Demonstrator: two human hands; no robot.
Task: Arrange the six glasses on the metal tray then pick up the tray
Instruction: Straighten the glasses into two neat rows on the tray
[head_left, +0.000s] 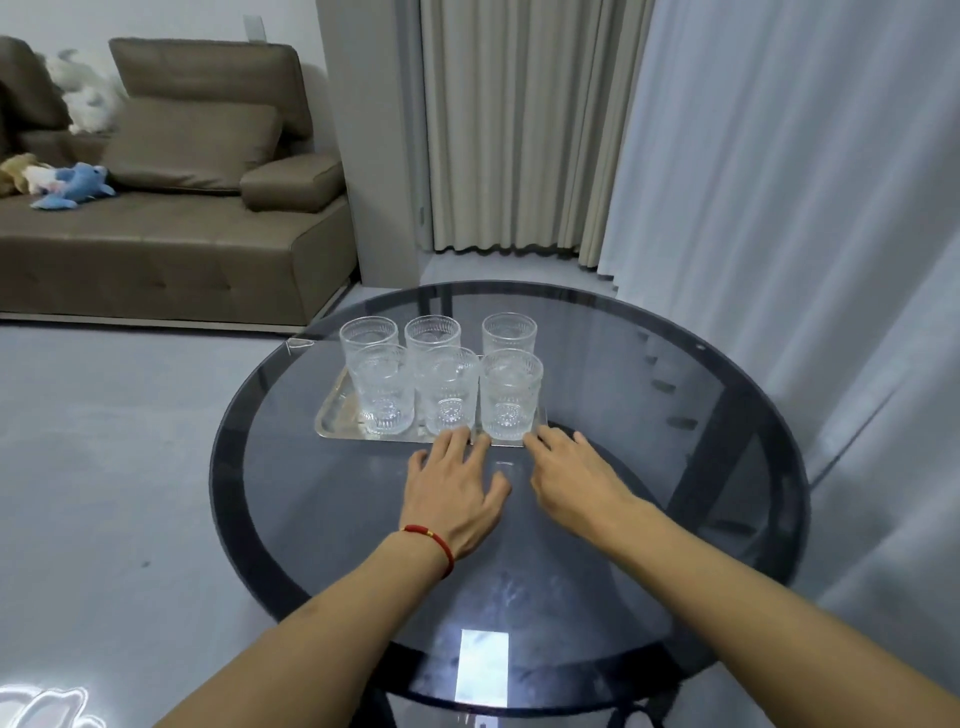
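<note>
Several clear ribbed glasses stand upright in two rows on the metal tray (332, 420), which lies on the round dark glass table (701, 467). The front row holds a left glass (384, 388), a middle glass (450, 391) and a right glass (511, 396). Behind them stand three more, the rightmost glass (509, 332) a little apart. My left hand (457, 493) lies flat on the table, fingers spread, fingertips at the tray's near edge. My right hand (576, 478) is also open, fingertips touching the tray's near right corner. Neither hand holds anything.
A brown sofa (171, 234) with plush toys stands at the back left. Beige and white curtains (727, 156) hang behind and to the right of the table. Grey floor surrounds the table.
</note>
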